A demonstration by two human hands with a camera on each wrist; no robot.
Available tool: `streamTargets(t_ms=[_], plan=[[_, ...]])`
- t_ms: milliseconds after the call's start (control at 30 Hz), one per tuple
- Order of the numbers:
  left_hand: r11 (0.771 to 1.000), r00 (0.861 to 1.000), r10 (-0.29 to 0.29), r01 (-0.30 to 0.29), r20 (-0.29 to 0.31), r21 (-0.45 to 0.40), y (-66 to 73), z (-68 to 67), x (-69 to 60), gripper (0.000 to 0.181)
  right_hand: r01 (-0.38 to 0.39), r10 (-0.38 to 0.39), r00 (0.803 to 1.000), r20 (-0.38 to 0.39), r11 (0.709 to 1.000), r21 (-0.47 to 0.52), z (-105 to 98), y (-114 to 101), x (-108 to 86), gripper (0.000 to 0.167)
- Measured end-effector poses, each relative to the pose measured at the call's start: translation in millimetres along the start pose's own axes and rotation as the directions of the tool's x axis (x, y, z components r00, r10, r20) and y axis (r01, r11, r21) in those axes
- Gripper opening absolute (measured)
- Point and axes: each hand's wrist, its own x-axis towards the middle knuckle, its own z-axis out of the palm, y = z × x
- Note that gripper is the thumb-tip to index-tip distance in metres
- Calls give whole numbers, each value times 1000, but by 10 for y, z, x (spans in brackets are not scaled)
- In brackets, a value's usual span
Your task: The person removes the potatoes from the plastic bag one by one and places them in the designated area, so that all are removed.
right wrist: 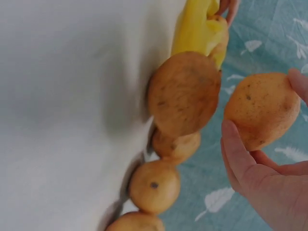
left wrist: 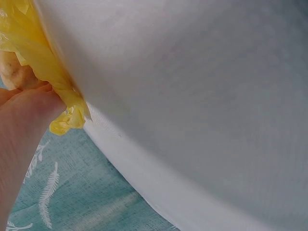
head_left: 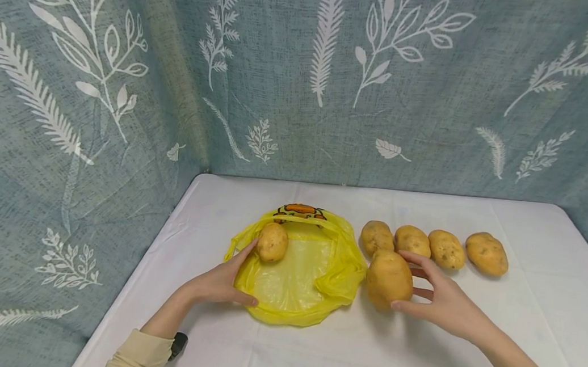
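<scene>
A yellow plastic bag (head_left: 295, 274) lies on the white table with its mouth spread. Inside its left part is a potato (head_left: 272, 242). My left hand (head_left: 220, 283) rests on the bag's left rim, thumb and forefinger spread wide, the forefinger tip close to that potato; its other fingers are hidden. Just right of the bag, my right hand (head_left: 436, 298) grips a large potato (head_left: 389, 284) between thumb and fingers. The right wrist view shows this held potato (right wrist: 262, 110) apart from those on the table.
Several potatoes stand in a row behind the right hand, from one beside the bag (head_left: 377, 237) to the rightmost one (head_left: 487, 254). A blue-green curtain (head_left: 281, 80) with white leaf prints hangs behind and beside the white table (head_left: 323, 356).
</scene>
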Motion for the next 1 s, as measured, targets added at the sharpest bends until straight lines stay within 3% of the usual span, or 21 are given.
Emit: streamTargets(t_ms=[433, 733, 1000], plan=[[1000, 1000, -4, 4, 0, 5, 4, 4, -8, 123, -81, 75, 994, -74, 993, -85, -201, 208, -159, 91], [1000, 1000, -16, 17, -5, 15, 32, -6, -18, 123, -73, 62, 994, -88, 988, -133, -246, 332, -198, 92], [1000, 1000, -19, 19, -1, 13, 24, 9, -11, 123, -120, 110, 991, -72, 981, -153, -244, 461, -178, 94]])
